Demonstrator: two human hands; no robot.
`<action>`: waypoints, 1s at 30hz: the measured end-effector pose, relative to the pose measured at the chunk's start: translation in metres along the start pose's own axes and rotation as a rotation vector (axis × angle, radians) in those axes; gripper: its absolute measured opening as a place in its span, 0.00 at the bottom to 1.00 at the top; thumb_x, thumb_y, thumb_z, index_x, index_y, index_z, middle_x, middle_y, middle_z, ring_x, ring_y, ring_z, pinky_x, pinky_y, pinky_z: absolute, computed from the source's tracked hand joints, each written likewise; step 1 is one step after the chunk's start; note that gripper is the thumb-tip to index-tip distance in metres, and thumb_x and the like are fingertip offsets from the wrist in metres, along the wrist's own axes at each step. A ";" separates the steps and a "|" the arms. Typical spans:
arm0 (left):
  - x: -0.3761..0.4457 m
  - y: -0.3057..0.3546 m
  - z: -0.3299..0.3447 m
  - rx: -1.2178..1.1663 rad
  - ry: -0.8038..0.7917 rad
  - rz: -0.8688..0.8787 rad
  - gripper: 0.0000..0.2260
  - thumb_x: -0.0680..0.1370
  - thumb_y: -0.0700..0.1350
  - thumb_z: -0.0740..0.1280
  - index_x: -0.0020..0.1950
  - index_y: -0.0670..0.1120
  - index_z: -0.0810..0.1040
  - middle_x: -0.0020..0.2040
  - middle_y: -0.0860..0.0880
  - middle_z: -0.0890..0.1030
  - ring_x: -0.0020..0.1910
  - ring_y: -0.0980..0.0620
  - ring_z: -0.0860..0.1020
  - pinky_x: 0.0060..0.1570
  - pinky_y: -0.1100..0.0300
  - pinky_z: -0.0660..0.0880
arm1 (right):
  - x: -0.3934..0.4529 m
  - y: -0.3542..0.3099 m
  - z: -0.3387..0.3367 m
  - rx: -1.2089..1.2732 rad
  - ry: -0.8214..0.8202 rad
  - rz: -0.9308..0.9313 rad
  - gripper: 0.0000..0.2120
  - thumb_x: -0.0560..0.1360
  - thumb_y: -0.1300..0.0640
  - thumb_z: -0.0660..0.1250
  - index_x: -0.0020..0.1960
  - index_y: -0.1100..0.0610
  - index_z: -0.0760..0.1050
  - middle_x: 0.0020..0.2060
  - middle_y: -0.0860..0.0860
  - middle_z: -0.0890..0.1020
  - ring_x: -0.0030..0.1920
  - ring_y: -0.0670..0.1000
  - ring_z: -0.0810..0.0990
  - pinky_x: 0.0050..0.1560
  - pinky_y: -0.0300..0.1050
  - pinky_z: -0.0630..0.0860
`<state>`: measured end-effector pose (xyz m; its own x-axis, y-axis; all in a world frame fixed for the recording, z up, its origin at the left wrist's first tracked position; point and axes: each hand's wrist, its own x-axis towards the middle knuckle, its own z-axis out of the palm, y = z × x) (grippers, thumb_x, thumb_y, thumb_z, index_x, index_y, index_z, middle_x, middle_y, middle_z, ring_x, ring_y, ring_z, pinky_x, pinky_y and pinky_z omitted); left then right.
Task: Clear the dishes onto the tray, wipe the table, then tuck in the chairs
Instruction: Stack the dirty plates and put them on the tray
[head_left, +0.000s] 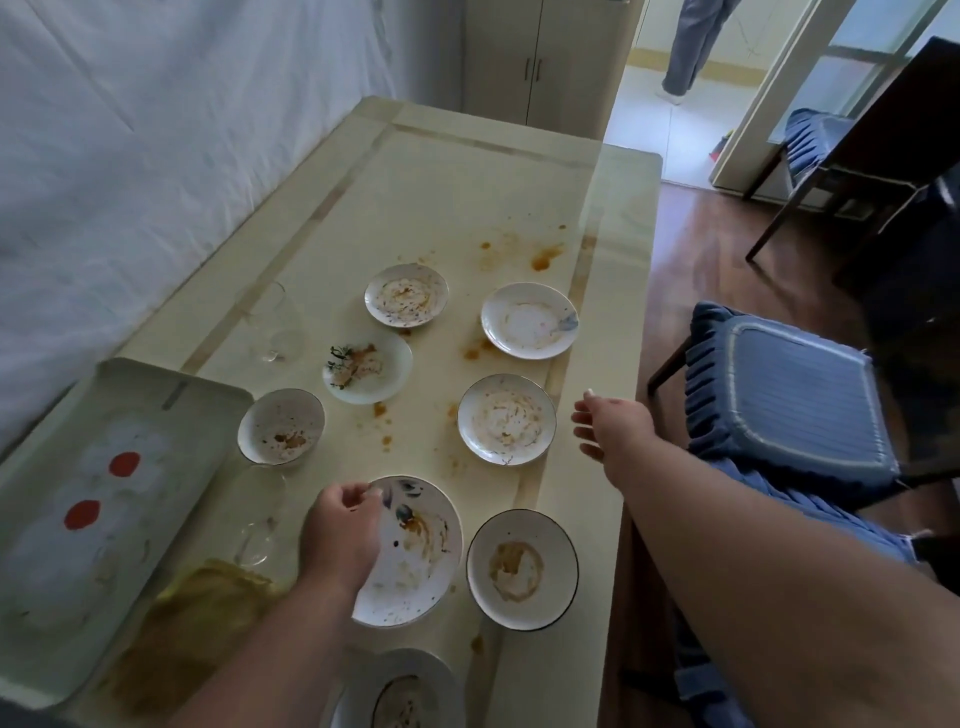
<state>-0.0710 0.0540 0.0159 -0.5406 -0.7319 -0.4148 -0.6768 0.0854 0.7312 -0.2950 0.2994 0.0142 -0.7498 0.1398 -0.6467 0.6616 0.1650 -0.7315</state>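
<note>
Head view: a cream counter (457, 197) carries dirty dishes and orange sauce stains (545, 257). The left hand (340, 535) curls over the left rim of a large plate (421, 556), its fingers (363, 491) bent onto the plate's edge near the top; whether the plate is lifted cannot be told. The right hand (613, 426) hovers over the counter's right edge, fingers spread and holding nothing, just right of a stained saucer (506, 420). A dark-rimmed plate (522, 569) lies just right of the large plate. A bowl (280, 426) sits beside the tray (78, 519), which lies at the counter's left edge with nothing stacked on it. Further back lie three more saucers (406, 295). Two clear glasses lie on their sides, one near the left hand (257, 519), one further back (275, 325). A yellow-brown cloth (192, 623) lies beside the tray. A blue-cushioned chair (789, 400) stands pulled away from the counter's right side.
</note>
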 end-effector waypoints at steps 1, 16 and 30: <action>0.001 -0.006 -0.002 0.014 0.026 -0.003 0.05 0.83 0.48 0.69 0.55 0.48 0.80 0.49 0.49 0.83 0.47 0.50 0.80 0.47 0.50 0.76 | 0.011 -0.008 0.007 -0.010 0.025 0.010 0.13 0.86 0.51 0.69 0.52 0.60 0.84 0.54 0.57 0.89 0.50 0.54 0.87 0.50 0.51 0.84; 0.056 -0.026 0.006 0.642 -0.126 0.401 0.16 0.86 0.43 0.59 0.72 0.50 0.77 0.64 0.51 0.80 0.60 0.48 0.73 0.61 0.50 0.75 | 0.114 -0.050 0.076 0.014 0.155 0.131 0.15 0.81 0.56 0.77 0.48 0.64 0.75 0.36 0.57 0.84 0.27 0.53 0.80 0.20 0.40 0.74; 0.084 0.006 0.006 0.910 -0.310 0.362 0.09 0.83 0.41 0.62 0.57 0.53 0.78 0.53 0.47 0.80 0.50 0.44 0.78 0.52 0.49 0.81 | 0.087 -0.052 0.072 0.145 0.118 0.084 0.05 0.81 0.60 0.72 0.48 0.62 0.80 0.33 0.56 0.84 0.29 0.50 0.78 0.22 0.39 0.69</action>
<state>-0.1236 -0.0030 -0.0180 -0.8053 -0.3646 -0.4675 -0.5003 0.8410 0.2059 -0.3943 0.2328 -0.0192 -0.6818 0.2624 -0.6829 0.7091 0.0073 -0.7051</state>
